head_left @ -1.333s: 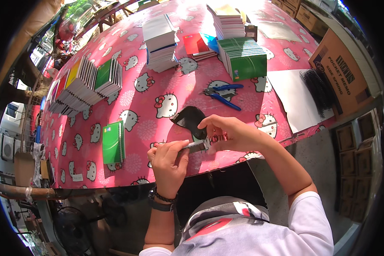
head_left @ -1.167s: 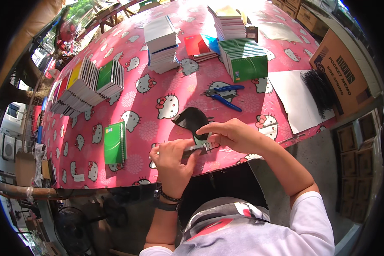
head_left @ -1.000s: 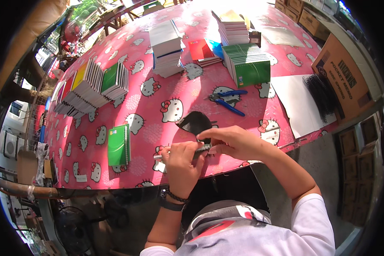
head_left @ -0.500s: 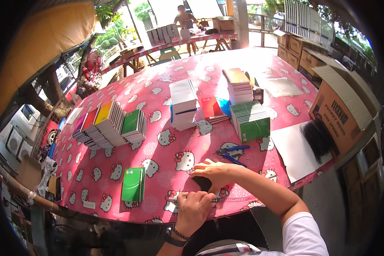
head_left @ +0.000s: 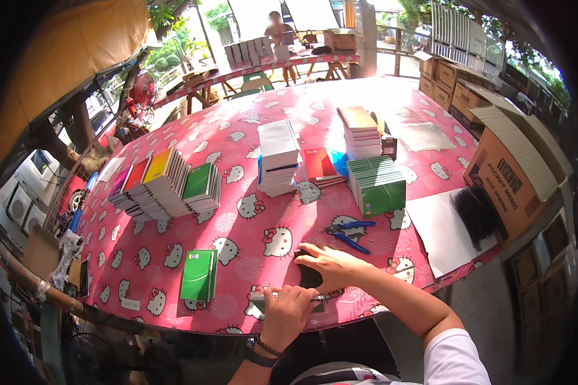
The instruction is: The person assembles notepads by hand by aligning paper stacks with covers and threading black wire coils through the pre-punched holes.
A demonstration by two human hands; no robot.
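Note:
At the near edge of the table, my left hand is closed over a thin notebook, whose pale edge and dark green part show on either side of my fingers. My fingers hide most of it. Just beyond, my right hand curves round a black object like a small block, its kind unclear, touching or close to the notebook. To the left lies a small stack of green spiral notebooks. Blue-handled pliers rest beyond my right hand.
Notebook stacks stand across the pink patterned table: multicoloured, white-topped, red, orange-topped and green. Black spiral coils lie on a white sheet beside an open carton. A person sits at a far table.
The wire coil that stuck out to the right of my left hand no longer shows there. My right hand and the black object have shifted slightly right. The view has tilted a little.

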